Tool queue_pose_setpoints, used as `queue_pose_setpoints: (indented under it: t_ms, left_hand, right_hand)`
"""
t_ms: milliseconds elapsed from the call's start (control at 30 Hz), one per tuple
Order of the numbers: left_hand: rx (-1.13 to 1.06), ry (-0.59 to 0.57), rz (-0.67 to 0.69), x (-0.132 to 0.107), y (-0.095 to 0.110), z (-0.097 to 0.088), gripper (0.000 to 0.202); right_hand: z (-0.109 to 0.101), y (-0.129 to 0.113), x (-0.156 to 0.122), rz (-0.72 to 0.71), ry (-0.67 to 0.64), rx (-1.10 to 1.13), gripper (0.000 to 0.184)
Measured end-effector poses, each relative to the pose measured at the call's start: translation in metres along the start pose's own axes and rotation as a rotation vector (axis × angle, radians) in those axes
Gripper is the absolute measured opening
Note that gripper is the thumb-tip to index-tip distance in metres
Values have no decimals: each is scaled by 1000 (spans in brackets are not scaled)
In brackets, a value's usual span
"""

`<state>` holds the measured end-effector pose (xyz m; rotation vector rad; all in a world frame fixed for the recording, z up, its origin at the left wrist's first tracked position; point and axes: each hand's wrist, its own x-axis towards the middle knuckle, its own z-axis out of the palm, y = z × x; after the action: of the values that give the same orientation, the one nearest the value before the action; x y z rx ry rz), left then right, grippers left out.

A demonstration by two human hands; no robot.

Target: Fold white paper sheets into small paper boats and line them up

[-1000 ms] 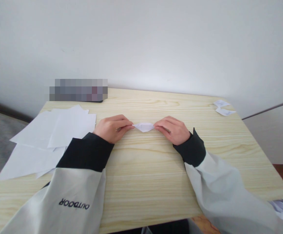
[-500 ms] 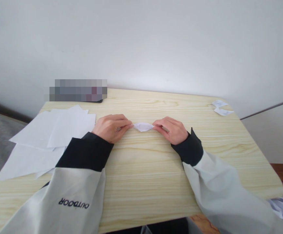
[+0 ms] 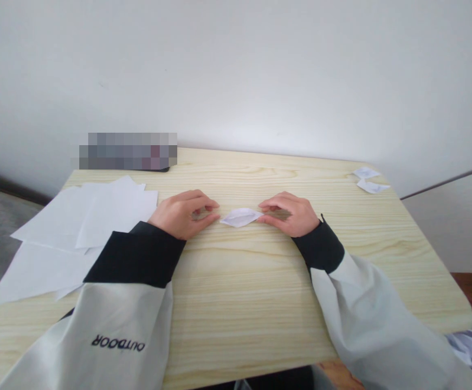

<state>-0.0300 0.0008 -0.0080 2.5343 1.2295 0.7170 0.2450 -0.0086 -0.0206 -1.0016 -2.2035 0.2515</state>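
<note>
A small folded paper boat (image 3: 241,217), white and pointed at both ends, rests on the wooden table (image 3: 236,303) between my hands. My left hand (image 3: 187,213) is just left of it, thumb and fingers apart, with a small gap to the paper's left tip. On the other side, my right hand (image 3: 290,213) has its thumb and fingertips parted around the right tip. Whether a fingertip there still touches the paper is hard to see.
Loose white paper sheets (image 3: 109,211) overlap on the table's left side. Two small folded papers (image 3: 368,173) lie near the far right corner. A blurred-out object (image 3: 125,154) stands at the back left against the wall. Crumpled white-and-blue material (image 3: 469,349) shows at the lower right.
Both hands have loosened their pinch on the folded paper's ends, and the fingers have spread. The paper now lies lower and looks slightly more open on top.
</note>
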Motion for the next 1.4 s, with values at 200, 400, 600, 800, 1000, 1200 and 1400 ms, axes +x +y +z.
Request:
queue_pose_setpoints:
  t_ms: [200, 400, 600, 800, 1000, 1200, 1400]
  left_hand:
    - [-55, -31, 6, 0, -1, -1, 22]
    - [-152, -217, 95, 1, -1, -12, 23]
    - [-172, -233, 29, 3, -1, -13, 42]
    - [-207, -137, 99, 4, -1, -10, 25]
    - [-205, -44, 22, 2, -1, -7, 23]
    - [-210, 16, -4, 4, 5, -7, 22]
    - [-290, 21, -148, 4, 6, -6, 26]
  right_hand:
    - [-3, 2, -1, -37, -42, 72, 27]
    - [-3, 1, -1, -26, -87, 122, 23]
    - [-2, 2, -1, -1, -92, 169, 30]
    - [-2, 2, 0, -43, -80, 124, 14]
    - [-1, -5, 1, -15, -16, 38, 13]
    - [4, -12, 5, -65, 53, -13, 18]
    - [9, -23, 7, 249, 68, 164, 23]
